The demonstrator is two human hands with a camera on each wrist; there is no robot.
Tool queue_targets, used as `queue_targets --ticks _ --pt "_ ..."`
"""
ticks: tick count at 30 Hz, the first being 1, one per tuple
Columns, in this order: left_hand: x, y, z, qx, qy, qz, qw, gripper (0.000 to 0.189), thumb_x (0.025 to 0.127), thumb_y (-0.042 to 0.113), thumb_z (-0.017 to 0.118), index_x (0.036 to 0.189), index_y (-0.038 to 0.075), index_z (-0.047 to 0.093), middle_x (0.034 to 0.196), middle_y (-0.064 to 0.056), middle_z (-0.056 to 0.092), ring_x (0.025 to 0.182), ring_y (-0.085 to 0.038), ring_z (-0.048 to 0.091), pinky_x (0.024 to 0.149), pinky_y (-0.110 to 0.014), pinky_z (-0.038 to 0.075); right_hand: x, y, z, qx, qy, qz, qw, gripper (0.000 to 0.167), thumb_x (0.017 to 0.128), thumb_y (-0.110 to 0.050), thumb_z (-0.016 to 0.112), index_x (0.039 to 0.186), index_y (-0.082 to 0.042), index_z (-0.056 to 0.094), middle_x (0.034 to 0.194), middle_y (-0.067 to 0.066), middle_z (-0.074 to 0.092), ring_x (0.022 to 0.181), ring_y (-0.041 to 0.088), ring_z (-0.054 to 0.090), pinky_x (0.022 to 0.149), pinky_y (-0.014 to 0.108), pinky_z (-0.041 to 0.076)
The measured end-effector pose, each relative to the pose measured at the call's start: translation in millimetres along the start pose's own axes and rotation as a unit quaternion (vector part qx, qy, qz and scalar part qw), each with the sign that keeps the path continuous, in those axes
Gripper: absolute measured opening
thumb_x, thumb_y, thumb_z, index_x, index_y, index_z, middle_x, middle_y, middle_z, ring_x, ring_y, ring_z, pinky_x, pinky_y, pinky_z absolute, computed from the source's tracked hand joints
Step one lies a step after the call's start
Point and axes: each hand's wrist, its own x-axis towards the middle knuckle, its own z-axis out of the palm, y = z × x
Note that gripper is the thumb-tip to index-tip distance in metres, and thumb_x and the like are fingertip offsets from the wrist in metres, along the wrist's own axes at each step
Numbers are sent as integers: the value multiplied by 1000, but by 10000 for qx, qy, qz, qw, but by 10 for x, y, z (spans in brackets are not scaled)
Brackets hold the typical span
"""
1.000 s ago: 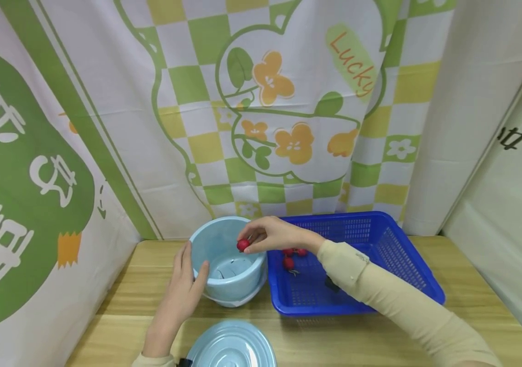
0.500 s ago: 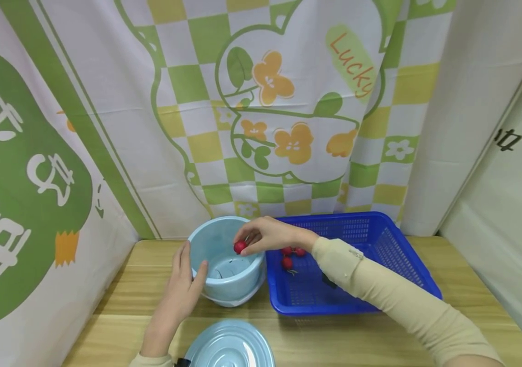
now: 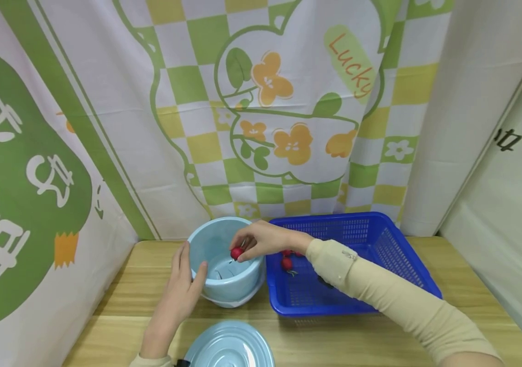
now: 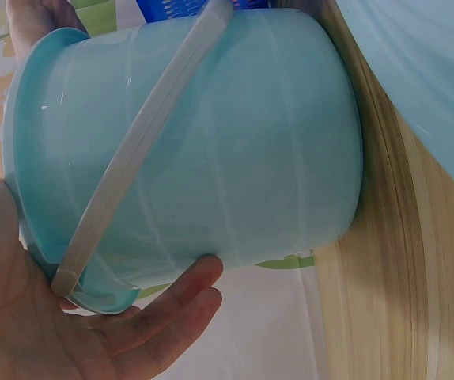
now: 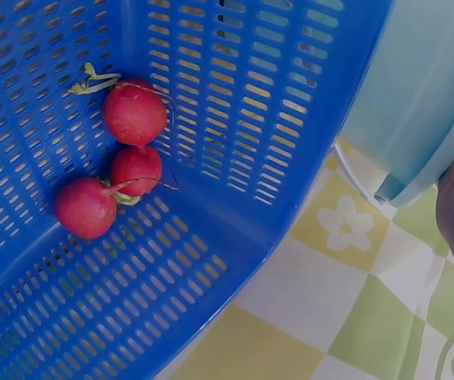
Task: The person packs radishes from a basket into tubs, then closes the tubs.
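Observation:
A light blue bucket (image 3: 229,289) stands upright on the wooden table. My left hand (image 3: 180,300) holds it at the left side, thumb near the front rim and fingers along the outer wall; the left wrist view shows its pale handle (image 4: 136,150) hanging aslant. Over the bucket's opening, my right hand (image 3: 261,239) pinches a red radish (image 3: 236,253) between thumb and fingers. To the right, a blue plastic basket (image 3: 318,309) contains three visible radishes (image 5: 134,115), grouped in one corner, some with short green stems. Thin dark root-like lines show inside the bucket.
A round light blue lid (image 3: 229,349) lies on the table (image 3: 316,341) in front of the bucket. A patterned cloth (image 3: 288,193) hangs close behind bucket and basket. The basket sits right beside the bucket, under my right forearm.
My right hand has moved slightly left and down with the radish, lower over the bucket's opening. The left hand stays in place on the bucket.

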Motion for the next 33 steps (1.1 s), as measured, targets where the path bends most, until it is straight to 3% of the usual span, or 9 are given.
queue_targets --ticks 16,24,33 --pt "4 -8 2 15 17 7 10000 80 113 48 42 169 0 9 173 -21 12 150 -51 34 118 -68 33 14 19 -9 -111 -97 94 9998 32 95 -14 82 125 -6 75 117 2 75 103 9 73 88 23 59" --pt "-22 -5 -15 -5 -84 -99 9999 82 113 52 39 169 3 5 173 -20 10 150 -51 33 117 -69 33 19 6 15 -139 -159 99 9997 33 95 -13 82 125 -2 74 118 4 75 104 10 73 89 22 59" --pt "2 -20 0 -14 -25 -43 10000 81 113 52 39 169 3 7 173 -20 12 150 -50 33 118 -68 33 15 -1 6 -312 -156 70 9994 30 94 -13 82 123 -9 75 117 2 76 102 8 73 87 22 59"
